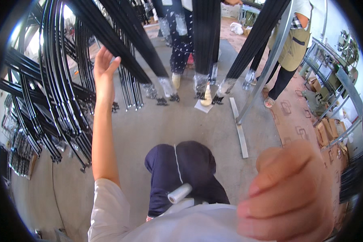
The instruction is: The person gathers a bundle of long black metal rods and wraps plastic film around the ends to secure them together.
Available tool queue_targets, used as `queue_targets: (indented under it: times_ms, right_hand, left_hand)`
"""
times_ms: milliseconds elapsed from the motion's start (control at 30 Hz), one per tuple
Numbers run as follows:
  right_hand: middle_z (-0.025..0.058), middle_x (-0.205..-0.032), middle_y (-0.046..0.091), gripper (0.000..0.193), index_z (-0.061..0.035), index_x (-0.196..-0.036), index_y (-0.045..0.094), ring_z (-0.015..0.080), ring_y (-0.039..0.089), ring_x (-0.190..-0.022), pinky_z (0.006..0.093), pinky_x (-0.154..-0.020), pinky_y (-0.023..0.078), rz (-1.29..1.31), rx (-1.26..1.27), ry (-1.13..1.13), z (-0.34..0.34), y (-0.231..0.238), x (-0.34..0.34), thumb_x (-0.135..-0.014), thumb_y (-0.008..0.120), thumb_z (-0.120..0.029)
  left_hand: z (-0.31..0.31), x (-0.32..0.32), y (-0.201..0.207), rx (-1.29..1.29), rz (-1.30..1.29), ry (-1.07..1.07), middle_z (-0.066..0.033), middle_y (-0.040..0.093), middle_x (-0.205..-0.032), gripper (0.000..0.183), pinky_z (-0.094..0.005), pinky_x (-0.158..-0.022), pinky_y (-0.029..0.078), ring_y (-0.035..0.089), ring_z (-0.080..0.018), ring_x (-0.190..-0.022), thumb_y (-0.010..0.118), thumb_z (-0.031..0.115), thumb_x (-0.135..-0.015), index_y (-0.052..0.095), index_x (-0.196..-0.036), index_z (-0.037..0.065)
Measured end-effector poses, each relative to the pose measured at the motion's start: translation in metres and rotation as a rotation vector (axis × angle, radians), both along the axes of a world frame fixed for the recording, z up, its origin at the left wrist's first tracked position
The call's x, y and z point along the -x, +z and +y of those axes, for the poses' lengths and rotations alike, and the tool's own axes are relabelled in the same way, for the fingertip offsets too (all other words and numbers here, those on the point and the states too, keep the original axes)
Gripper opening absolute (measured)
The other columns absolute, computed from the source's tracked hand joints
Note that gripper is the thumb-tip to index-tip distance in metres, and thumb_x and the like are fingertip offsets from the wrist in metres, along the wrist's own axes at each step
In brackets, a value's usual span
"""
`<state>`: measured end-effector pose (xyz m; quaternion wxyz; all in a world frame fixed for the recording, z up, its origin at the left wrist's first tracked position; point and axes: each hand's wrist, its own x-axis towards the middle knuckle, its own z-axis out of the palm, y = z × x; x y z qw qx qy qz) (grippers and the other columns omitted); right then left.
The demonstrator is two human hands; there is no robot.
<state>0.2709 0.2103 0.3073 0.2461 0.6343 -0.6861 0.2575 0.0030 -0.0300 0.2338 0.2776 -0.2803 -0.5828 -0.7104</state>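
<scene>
My left hand (105, 66) is raised beside a hanging bundle of long black strips (113, 46); its fingers are stretched and the thumb stands apart. Whether the fingertips touch the bundle I cannot tell. The bundle's lower end has a clear plastic wrap (149, 90). Close to the camera at the lower right, my right hand (290, 193) is closed with its fingers curled in; it is slightly blurred, and what it holds, if anything, is hidden. A small white roll (179, 193), perhaps of plastic film, is at my waist in front of my dark trousers (185, 165).
More black bundles (205, 40) hang ahead, their lower ends wrapped. Curved black rods (64, 80) fill the left side. A metal frame post (266, 72) with a floor bar (238, 127) stands at right. Two other people (290, 48) stand beyond. Cardboard boxes (328, 131) sit far right.
</scene>
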Motion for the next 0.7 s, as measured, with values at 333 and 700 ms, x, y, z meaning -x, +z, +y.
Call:
queue_targets:
  times_ms: [333,700]
  right_hand:
    - [0.0089,-0.07,0.058,0.019,-0.0026,-0.08,0.052,0.0168,0.055,-0.06,0.026,-0.054,0.045,-0.028,-0.116,0.161,-0.012,-0.016,0.015,-0.085,0.046,-0.02]
    - [0.0124,-0.07,0.058,0.018,0.0013,-0.087,0.053,0.0186,0.057,-0.062,0.0257,-0.058,0.046,0.215,0.56,0.126,-0.001,-0.034,0.038,-0.085,0.046,-0.015]
  left_hand:
    - [-0.003,0.042,-0.029,0.067,-0.12,-0.075,-0.0034,0.062,-0.089,0.021,-0.0214,-0.075,0.042,0.056,-0.0077,-0.078,0.06,0.002,-0.075,0.057,-0.096,0.001]
    - [0.018,0.035,-0.023,0.088,-0.083,-0.159,-0.0065,0.06,-0.1,0.021,-0.0264,-0.088,0.037,0.053,-0.0127,-0.095,0.059,0.004,-0.077,0.059,-0.097,0.002]
